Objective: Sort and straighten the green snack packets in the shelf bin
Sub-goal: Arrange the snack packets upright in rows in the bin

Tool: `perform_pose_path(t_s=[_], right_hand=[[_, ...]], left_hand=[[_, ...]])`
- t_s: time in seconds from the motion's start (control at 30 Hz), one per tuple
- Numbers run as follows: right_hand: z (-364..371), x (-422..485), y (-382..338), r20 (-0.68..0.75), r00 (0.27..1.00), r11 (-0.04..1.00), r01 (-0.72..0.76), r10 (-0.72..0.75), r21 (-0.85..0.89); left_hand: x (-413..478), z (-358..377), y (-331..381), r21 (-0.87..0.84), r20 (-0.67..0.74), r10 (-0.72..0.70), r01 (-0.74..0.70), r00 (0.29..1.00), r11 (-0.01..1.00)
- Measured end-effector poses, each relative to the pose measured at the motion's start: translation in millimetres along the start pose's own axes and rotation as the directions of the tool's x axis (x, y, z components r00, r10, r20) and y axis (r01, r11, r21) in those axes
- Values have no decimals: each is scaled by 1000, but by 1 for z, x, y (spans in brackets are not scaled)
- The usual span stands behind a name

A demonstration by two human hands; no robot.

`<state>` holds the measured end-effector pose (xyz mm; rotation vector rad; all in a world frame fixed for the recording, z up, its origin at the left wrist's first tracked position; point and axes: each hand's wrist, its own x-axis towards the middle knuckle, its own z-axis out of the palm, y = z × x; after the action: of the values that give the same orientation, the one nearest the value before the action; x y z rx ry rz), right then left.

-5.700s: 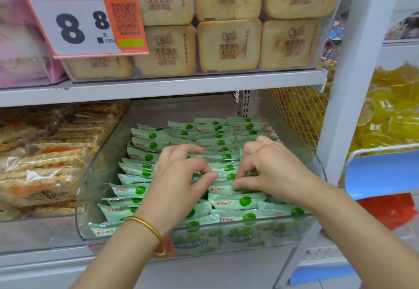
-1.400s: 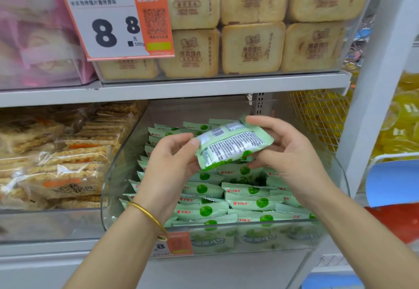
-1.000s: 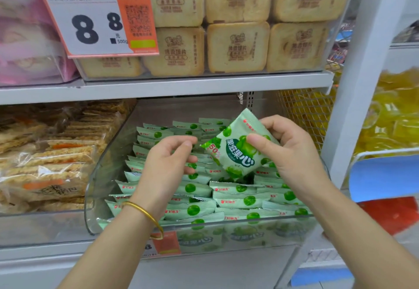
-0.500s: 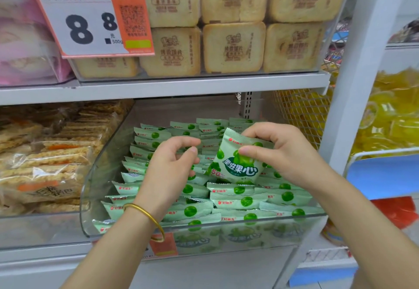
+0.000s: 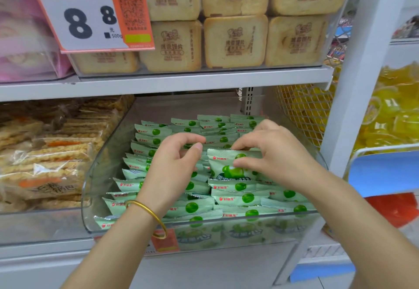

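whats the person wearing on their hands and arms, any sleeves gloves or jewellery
No gloves and no sleeves in view: the left hand and right hand are bare, as are both forearms down to the frame edge. A thin, plain gold-coloured bangle hangs round the left wrist. The right wrist wears nothing, and no rings show.

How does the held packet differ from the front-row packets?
Held packet stands higher, its face largely showing; front-row packets overlap, showing mostly top strips. Held packet is pinched by the right hand; front-row packets lie ungripped. Both share the green wrapper and red logo.
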<state>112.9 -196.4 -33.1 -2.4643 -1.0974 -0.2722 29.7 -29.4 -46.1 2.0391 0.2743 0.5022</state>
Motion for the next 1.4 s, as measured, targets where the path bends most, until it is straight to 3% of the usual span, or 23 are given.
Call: perform_pose_path(t_s=[0.23,0.5,0.67,0.83,1.27,1.4], right_hand=[[11,6,-7,154,987,993,63,-47,-99],[9,9,0,181,983,982,39,-5,-185],[15,11,-3,212,976,971,102,-55,-215],[10,16,-3,190,981,973,67,-24,-223],[25,21,-16,256,954,926,231,-155,-298],[10,15,-5,250,963,943,169,-96,-288]], left_hand=[[5,5,-9,217,13,188,-186,982,958],[5,9,-12,483,140,162,-210,977,850],[6,8,-11,432,115,172,-205,978,878],[8,3,-11,411,56,177,-184,983,893],[10,-1,-16,409,23,172,-166,985,897],[9,-2,-16,407,43,161,-164,986,899]])
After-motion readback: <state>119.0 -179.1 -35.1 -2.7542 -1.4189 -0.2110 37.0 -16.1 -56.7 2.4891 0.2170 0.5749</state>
